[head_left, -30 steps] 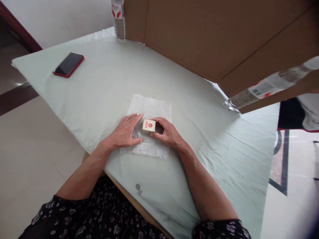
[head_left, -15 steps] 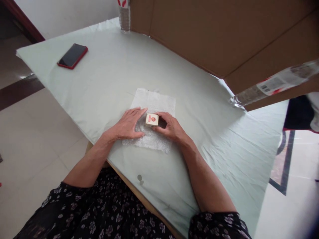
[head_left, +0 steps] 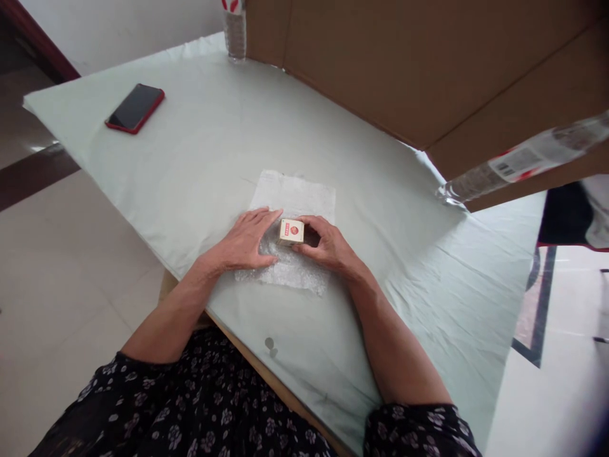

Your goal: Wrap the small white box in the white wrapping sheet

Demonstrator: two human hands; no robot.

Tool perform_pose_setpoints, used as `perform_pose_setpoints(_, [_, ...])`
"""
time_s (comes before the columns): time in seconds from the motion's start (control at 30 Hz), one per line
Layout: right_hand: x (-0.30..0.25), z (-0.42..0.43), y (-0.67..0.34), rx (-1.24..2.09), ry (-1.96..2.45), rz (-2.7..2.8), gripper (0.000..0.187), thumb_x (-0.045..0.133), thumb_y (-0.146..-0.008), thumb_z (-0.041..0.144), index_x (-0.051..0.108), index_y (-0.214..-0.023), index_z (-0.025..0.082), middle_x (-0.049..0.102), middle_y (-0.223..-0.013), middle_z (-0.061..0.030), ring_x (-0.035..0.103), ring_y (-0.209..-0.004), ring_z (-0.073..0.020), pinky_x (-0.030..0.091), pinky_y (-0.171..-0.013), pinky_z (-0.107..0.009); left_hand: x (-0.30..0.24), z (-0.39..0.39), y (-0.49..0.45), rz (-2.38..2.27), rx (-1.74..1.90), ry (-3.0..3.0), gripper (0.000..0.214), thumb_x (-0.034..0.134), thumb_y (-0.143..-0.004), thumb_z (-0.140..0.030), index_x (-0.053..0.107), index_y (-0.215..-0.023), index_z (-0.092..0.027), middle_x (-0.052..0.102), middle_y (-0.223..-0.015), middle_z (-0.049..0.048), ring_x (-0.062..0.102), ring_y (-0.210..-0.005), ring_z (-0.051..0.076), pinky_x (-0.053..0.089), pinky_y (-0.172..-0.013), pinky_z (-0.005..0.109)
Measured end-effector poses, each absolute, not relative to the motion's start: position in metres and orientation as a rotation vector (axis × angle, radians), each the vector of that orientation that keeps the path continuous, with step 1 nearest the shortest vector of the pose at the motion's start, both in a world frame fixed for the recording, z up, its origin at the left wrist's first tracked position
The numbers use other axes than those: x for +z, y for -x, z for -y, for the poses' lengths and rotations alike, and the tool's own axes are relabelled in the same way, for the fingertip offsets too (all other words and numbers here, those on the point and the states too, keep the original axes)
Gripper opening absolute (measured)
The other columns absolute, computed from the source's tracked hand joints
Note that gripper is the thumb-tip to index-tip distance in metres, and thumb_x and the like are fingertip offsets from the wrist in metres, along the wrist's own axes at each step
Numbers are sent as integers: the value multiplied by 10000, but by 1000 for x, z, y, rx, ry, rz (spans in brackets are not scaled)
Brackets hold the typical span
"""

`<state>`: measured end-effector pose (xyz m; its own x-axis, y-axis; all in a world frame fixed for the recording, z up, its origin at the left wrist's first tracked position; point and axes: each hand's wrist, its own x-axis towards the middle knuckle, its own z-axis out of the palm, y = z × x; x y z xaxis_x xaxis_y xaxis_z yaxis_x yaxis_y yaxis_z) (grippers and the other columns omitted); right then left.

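A table draped in a wrinkled pale-green cloth (head_left: 200, 139) fills most of the view. Across its far side stands a large brown cardboard panel (head_left: 361, 70), with a clear plastic bottle bearing a barcode label (head_left: 518, 158) at its right part and a clear ribbed plastic bottle (head_left: 235, 35) at its left edge. A whitish, roughly rectangular sheet of bubble wrap (head_left: 295, 193) lies near the front. The left hand (head_left: 245, 241) is spread wide over its left side, holding nothing; the right hand (head_left: 328, 246) pinches the box's right side between thumb and fingers. A black phone in a red case (head_left: 136, 108) lies far left. Smallest is the cream cube-like box (head_left: 292, 231), above the sheet's middle, its top printed with a red label and red round emblem; whether it touches the sheet is unclear. Since a second ago, the view has shifted; hands and box hold nearly the same places.
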<state>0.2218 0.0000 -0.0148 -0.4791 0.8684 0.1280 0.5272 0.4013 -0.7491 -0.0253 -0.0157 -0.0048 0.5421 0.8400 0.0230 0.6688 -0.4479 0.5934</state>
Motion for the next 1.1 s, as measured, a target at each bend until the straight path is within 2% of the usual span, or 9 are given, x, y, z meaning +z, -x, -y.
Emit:
perform_pose_setpoints(0.43, [-13, 0, -224, 940, 1146, 2152, 511, 752, -797, 386, 629, -1281, 280, 697, -1243, -75, 640, -1108, -276, 501, -959, -443, -7, 16, 27, -1208, 480, -2257, 900, 690, -764, -379, 327, -1557, -155, 436, -1573, 200, 335, -1504, 391, 258, -1230, 585])
perform_pose_setpoints(0.6, [-14, 0, -222, 908, 1156, 2149, 492, 746, -803, 386, 628, -1268, 280, 706, -1217, -75, 646, -1073, -272, 503, -945, -440, -2, 19, 31, -1232, 610, -2226, 819, 644, -810, -373, 349, -1542, -154, 454, -1554, 196, 400, -1468, 358, 334, -1203, 563])
perform_pose_setpoints(0.73, [-14, 0, -222, 916, 1152, 2151, 489, 750, -800, 383, 632, -1261, 268, 702, -1235, -79, 645, -1089, -274, 498, -962, -440, 13, 40, 38, -1259, 793, -2292, 609, 624, -865, -327, 486, -1440, -179, 553, -1458, 159, 451, -1435, 325, 380, -1187, 524])
perform_pose_setpoints(0.8, [-14, 0, -222, 917, 1151, 2145, 487, 748, -798, 366, 634, -1261, 263, 701, -1244, -80, 643, -1106, -275, 493, -977, -442, 20, 57, 41, -1216, 761, -2416, 516, 647, -857, -286, 563, -1356, -185, 586, -1413, 152, 441, -1441, 332, 363, -1198, 531])
perform_pose_setpoints(0.97, [-12, 0, -221, 930, 1146, 2145, 505, 736, -797, 350, 630, -1283, 265, 685, -1293, -85, 634, -1157, -281, 487, -1008, -451, 23, 93, 42, -1159, 455, -2609, 479, 694, -800, -191, 627, -1273, -167, 528, -1474, 189, 386, -1460, 409, 371, -1172, 602])
perform_pose_setpoints(1.1, [-10, 1, -222, 935, 1121, 2151, 535, 724, -802, 357, 614, -1318, 276, 670, -1334, -91, 631, -1181, -287, 488, -1016, -464, 14, 96, 30, -1213, 489, -2624, 362, 636, -832, -130, 667, -1192, -153, 524, -1478, 207, 413, -1449, 390, 404, -1158, 586])
